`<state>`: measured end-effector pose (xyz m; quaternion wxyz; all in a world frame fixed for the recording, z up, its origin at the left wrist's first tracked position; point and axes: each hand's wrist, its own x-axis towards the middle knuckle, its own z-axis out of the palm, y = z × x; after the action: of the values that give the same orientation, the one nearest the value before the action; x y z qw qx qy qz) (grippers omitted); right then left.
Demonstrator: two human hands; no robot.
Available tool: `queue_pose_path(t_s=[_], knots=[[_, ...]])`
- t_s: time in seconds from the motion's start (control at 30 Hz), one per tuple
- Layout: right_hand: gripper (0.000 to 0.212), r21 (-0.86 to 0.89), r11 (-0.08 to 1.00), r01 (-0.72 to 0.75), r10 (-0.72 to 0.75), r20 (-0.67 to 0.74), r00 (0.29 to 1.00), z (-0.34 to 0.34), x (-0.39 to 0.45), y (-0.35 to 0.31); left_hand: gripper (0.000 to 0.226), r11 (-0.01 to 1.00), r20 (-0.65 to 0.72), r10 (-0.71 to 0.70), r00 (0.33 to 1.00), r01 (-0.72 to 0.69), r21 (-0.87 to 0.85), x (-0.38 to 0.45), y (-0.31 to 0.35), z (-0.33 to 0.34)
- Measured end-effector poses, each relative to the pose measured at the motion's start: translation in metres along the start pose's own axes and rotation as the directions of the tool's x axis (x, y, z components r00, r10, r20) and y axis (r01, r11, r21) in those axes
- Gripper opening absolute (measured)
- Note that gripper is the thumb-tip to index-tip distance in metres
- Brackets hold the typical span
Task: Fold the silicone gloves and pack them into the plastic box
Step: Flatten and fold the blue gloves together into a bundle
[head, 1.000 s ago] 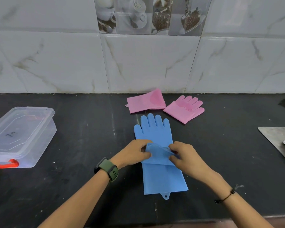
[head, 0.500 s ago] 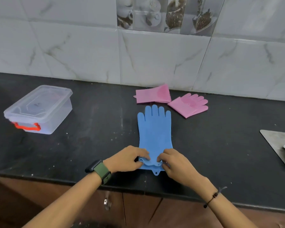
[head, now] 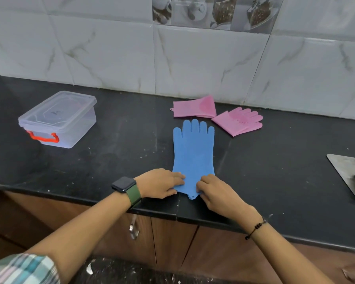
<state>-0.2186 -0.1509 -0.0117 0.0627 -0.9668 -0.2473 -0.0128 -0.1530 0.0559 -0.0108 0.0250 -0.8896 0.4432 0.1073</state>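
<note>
Blue silicone glove (head: 193, 154) lies flat on the black tabletop (head: 121, 160), fingers pointing to the wall, cuff at the near edge. Left hand (head: 160, 184) rests on the cuff's left corner, right hand (head: 215, 193) on the right corner; fingers are bent over the edge. Grip: both look like they pinch the cuff rim, but whether fingertips are under the silicone can't be told.

Two pink gloves (head: 195, 107) (head: 239, 124) sit behind the blue one, near the wall, both apparently already folded. Plastic box (head: 57, 119) stands well apart on the left, lid on, red latch facing front.

Handling judgement: light, floppy, thick silicone; bends easily but likely springs back open, so a fold needs pressing down. The textured surface looks grabby, not slippery, and may drag on the tabletop. Not fragile. Best hold is the two cuff corners, lifting and carrying them toward the fingers. The box lid must come off before packing.
</note>
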Motion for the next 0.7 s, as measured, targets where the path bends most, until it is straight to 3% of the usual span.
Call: queue_pose_path(t_s=[0.1, 0.23, 0.37, 0.5, 0.7], knots=[[0.016, -0.078, 0.996, 0.036, -0.040, -0.048, 0.998, -0.003, -0.008, -0.001, 0.040, 0.998, -0.039, 0.052, 0.998, -0.051, 0.021, 0.000, 0.000, -0.004], [0.017, -0.105, 0.994, 0.031, -0.053, -0.222, 0.974, -0.012, -0.015, -0.003, 0.034, 0.997, -0.226, 0.062, 0.972, -0.069, -0.025, -0.006, -0.006, -0.001], [0.020, -0.144, 0.988, 0.064, -0.095, -0.222, 0.970, -0.009, -0.017, -0.004, 0.025, 0.989, -0.370, 0.151, 0.917, -0.142, 0.051, -0.017, -0.002, 0.012], [0.021, -0.126, 0.989, 0.074, -0.102, -0.229, 0.968, -0.001, -0.021, -0.002, 0.032, 0.980, -0.398, 0.193, 0.897, -0.153, 0.128, -0.020, -0.002, 0.021], [0.018, -0.107, 0.989, 0.106, -0.126, -0.207, 0.970, 0.001, -0.019, 0.000, 0.035, 0.987, -0.341, 0.145, 0.929, -0.111, 0.117, -0.019, -0.007, 0.028]])
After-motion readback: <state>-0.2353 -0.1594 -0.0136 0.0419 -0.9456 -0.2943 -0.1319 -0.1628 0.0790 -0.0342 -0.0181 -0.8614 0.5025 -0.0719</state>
